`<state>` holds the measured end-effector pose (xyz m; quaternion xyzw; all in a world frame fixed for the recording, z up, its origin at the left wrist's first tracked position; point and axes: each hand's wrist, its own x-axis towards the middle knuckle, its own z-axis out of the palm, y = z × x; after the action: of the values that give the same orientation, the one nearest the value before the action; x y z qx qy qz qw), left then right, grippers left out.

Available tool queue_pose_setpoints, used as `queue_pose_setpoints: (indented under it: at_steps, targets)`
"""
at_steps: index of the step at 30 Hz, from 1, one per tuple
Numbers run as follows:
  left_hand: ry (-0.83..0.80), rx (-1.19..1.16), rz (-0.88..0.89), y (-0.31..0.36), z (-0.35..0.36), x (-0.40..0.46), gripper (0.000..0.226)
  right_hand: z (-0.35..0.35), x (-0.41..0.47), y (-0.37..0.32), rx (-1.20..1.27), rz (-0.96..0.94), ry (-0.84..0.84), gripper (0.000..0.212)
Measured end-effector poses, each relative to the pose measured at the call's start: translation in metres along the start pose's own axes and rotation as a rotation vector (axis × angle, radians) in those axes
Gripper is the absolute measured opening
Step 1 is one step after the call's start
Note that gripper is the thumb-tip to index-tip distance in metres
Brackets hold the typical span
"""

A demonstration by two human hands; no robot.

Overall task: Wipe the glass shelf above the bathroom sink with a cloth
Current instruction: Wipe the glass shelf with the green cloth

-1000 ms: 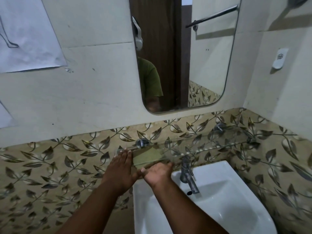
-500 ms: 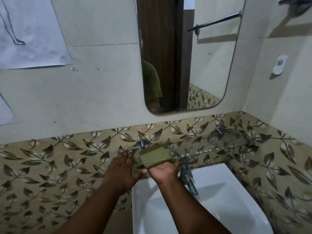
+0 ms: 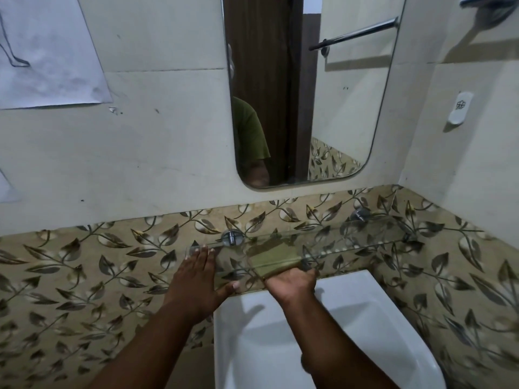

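1. Right now your right hand (image 3: 292, 284) reaches under the front edge of the glass shelf (image 3: 365, 240), pressing the olive cloth (image 3: 273, 255) against the glass; seen through the pane, the cloth appears to lie on the underside, though you cannot be sure of that from this view. Your fingers are hidden behind the cloth and glass, so whether they are curled around it cannot be told.
2. Your left hand (image 3: 196, 279) lies flat and open, fingers (image 3: 203, 255) spread on the shelf's left end near the chrome bracket (image 3: 231, 237). Keep it there as a brace, pressing lightly, since the glass hangs only on small mounts.
3. The shelf runs along the leaf-patterned tiles (image 3: 84, 276), above the white sink (image 3: 365, 318) and below the mirror (image 3: 309, 108).
4. Slide the cloth in long, overlapping passes toward the right bracket (image 3: 361, 214); that stretch looks unwiped.
5. Keep the cloth flat, not bunched, so it clears streaks rather than smearing them.
6. Ease off near the brackets to avoid levering the pane.
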<state>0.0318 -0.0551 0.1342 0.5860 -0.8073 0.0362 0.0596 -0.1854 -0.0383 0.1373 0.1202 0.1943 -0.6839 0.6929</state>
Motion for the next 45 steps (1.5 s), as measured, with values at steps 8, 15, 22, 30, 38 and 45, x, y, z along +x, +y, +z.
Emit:
queue_pose_setpoints:
  at_steps: [8,15,22,30,38,45]
  targets:
    - [-0.008,0.000,-0.004,0.002,-0.003,-0.002,0.119,0.011,0.004,0.003,-0.023,0.034,-0.033,0.087]
    - [-0.003,0.007,-0.003,0.003,-0.003,-0.002,0.119,-0.009,-0.003,-0.034,0.011,0.095,-0.063,0.064]
    - [0.008,0.002,-0.018,0.004,0.000,-0.002,0.119,0.004,0.016,-0.031,0.012,-0.092,0.037,0.094]
    - [0.034,-0.006,-0.022,0.003,0.002,-0.002,0.117,-0.022,-0.004,-0.080,-0.043,-0.113,-0.001,0.088]
    - [0.039,-0.010,-0.024,0.003,0.003,-0.002,0.118,-0.003,0.017,-0.088,-0.009,-0.123,0.011,0.088]
    - [0.048,-0.004,-0.024,0.005,0.002,-0.002,0.120,-0.033,0.008,-0.125,-0.099,-0.163,-0.053,0.102]
